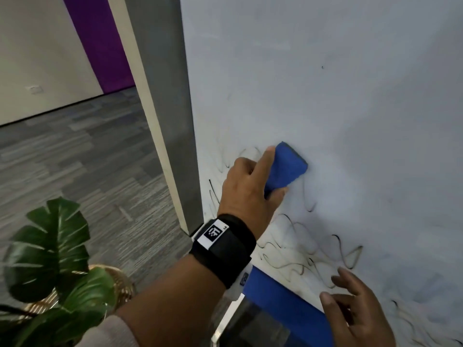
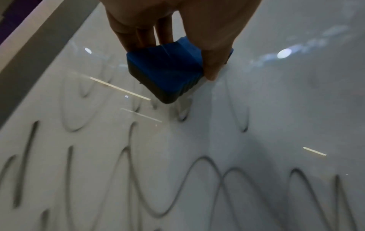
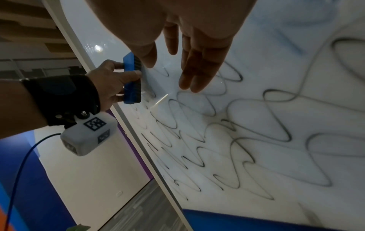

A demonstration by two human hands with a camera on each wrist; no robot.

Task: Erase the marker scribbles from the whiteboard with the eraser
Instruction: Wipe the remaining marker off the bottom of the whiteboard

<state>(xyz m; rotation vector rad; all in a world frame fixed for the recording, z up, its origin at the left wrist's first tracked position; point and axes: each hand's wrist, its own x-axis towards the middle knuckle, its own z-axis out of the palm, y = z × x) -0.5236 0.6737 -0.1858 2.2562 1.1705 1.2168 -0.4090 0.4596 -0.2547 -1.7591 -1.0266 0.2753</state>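
Blue foam, the eraser (image 1: 285, 167), is gripped in the left hand (image 1: 246, 194) in the head view, thumb on one long side and fingers curled round the other, felt face pressed to the whiteboard (image 1: 350, 83). Its long axis is judged to run from 7 to 1 o'clock. The unerased marker scribbles (image 1: 313, 256) lie toward 5 o'clock from the eraser, near the board's lower edge. The right hand (image 1: 355, 311) is seen at 5 o'clock, fingers spread and holding nothing, at or close to the board among the scribbles; contact cannot be confirmed.

In the left wrist view, the eraser (image 2: 168, 70) is pinched between thumb and fingers (image 2: 138, 36), and scribbles (image 2: 197, 179) are noted toward 6 o'clock.

In the right wrist view, the right hand's fingers (image 3: 197, 67) are extended and empty; the eraser (image 3: 132, 81) sits at 9 o'clock from them, with scribbles (image 3: 227, 132) filling the board toward 5 o'clock. The left hand is judged better placed for the next stroke.
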